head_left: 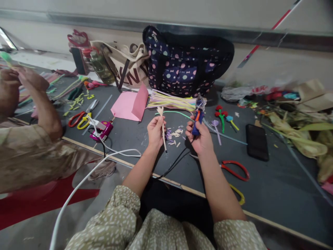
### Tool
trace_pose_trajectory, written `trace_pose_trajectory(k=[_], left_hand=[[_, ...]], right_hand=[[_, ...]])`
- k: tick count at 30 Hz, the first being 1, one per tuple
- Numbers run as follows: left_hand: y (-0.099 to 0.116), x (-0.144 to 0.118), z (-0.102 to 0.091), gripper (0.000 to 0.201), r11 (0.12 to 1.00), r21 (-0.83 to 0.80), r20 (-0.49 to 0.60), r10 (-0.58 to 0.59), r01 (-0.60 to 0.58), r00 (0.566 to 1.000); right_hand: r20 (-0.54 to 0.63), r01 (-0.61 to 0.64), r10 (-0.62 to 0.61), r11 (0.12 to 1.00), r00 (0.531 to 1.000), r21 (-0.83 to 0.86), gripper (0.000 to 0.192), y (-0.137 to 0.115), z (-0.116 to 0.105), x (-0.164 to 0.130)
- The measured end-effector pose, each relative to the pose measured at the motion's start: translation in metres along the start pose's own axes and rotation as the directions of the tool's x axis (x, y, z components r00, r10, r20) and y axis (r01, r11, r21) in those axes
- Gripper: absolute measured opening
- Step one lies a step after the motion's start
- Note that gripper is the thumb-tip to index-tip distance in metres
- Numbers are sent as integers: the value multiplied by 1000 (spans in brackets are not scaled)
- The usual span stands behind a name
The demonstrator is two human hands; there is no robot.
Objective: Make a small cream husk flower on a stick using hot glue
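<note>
My left hand (155, 132) grips a thin cream pipe-cleaner stem (163, 133), upright, with a small looped shape at its top. In my right hand (201, 139) is a blue and orange glue gun (197, 119) with its tip pointing up and away; a black cord runs from it down off the dark table (273, 187). Small purple and cream cuttings (173, 133) lie between my two hands. A bundle of yellow, pink and green pipe cleaners (171, 100) lies just beyond them.
A dotted navy bag (184, 62) and a beige tote (125, 66) stand at the back. Pink paper (130, 104), scissors (83, 116), a magenta glue gun (102, 130), finished small flowers (222, 116), a black phone (257, 141) and red-handled scissors (235, 170) lie around. Another person's arm (39, 104) works at left.
</note>
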State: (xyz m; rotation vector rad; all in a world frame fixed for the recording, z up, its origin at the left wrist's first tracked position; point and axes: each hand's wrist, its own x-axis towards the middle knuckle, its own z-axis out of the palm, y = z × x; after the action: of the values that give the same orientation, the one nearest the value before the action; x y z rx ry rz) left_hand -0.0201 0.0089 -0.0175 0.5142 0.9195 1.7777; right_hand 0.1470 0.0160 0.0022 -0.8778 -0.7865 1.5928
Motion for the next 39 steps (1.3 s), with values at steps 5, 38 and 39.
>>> trace_pose_trajectory(k=[5, 38, 39], left_hand=[[-2, 0, -1, 28, 1000, -12, -3, -1, 1, 1000], [-3, 15, -12, 22, 996, 48, -190, 87, -80, 978], [-2, 15, -12, 21, 992, 55, -199, 119, -110, 973]], right_hand=[[66, 40, -39, 999, 997, -26, 31, -6, 4, -3], [146, 178, -178, 984, 973, 12, 27, 1, 8, -12], [125, 210, -205, 977, 971, -22, 26, 1, 8, -12]])
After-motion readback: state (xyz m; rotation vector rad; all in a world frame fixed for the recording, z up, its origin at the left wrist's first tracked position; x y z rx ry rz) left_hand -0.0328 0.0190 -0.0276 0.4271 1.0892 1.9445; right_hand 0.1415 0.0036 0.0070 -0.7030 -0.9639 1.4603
